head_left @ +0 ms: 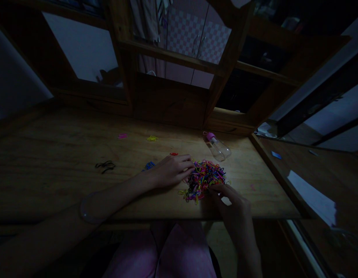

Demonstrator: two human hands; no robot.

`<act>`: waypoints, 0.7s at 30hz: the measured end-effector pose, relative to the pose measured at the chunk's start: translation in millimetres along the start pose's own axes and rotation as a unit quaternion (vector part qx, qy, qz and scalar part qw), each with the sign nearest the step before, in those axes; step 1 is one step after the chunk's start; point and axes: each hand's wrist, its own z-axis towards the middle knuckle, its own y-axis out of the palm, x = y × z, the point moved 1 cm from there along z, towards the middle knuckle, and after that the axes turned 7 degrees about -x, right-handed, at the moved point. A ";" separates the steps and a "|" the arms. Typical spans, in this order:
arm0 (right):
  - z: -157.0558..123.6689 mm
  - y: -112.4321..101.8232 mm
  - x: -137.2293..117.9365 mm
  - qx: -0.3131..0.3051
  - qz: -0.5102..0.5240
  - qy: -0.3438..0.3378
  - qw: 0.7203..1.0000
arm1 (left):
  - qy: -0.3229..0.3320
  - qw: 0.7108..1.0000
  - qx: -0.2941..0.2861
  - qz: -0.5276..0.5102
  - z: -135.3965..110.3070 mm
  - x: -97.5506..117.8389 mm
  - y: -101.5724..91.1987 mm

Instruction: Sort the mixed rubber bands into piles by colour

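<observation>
A heap of small coloured elastic bands [205, 179] is seen near the middle of the wooden desk [66, 154]. The left hand [171, 170] is laid palm-down at the heap's left edge, forearm stretched across the desk and fingers curled onto the bands. The right hand [232, 204] is raised from below, its fingertips drawn narrowly together at the heap's near edge. Whether a band is pinched by either hand cannot be told. A clear bottle [218, 148] with a pink cap is lying just beyond the heap.

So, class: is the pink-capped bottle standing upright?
No, the bottle lies on its side on the desk, beyond the band pile.
</observation>
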 end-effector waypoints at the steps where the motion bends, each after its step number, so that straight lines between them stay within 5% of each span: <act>1: -0.6 -0.2 -0.1 0.008 0.000 0.007 1.000 | 0.000 1.000 0.001 -0.001 0.1 0.0 0.0; 10: -2.4 -6.0 -10.7 0.049 0.087 0.077 0.992 | 0.015 0.995 0.035 -0.089 0.7 8.3 -2.9; 21: 15.3 6.8 -30.4 0.044 0.156 0.076 0.984 | 0.041 0.945 0.029 -0.323 5.0 22.1 -5.9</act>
